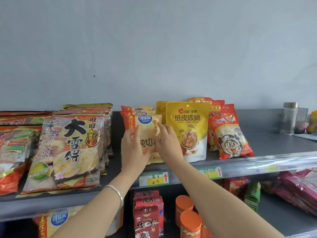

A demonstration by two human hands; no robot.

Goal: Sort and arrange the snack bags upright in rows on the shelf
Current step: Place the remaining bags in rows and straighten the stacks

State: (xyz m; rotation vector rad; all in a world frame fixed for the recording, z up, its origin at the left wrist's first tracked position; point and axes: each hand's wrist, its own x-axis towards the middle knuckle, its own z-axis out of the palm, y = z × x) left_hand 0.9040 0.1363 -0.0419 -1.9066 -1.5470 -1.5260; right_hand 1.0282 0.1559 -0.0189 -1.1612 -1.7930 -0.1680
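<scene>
Plain grey wall (154, 48) behind, with one tiny dark speck (94, 76) on it. Clear glass jar (289, 122) with a gold lid sits far right. Lower down: stacked red boxes (148, 215), orange-lidded tubs (188, 219) just beside them, a green carton (252, 198), and yellow-green price tags (154, 179).

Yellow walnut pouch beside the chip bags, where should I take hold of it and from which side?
Best pinch the yellow walnut pouch at its flat top seam, from the front and above. It stands upright facing out, with that seam unobstructed. The right hand overlaps its lower left edge and the red cartoon bag sits close at its right edge, crowding both sides.
</scene>
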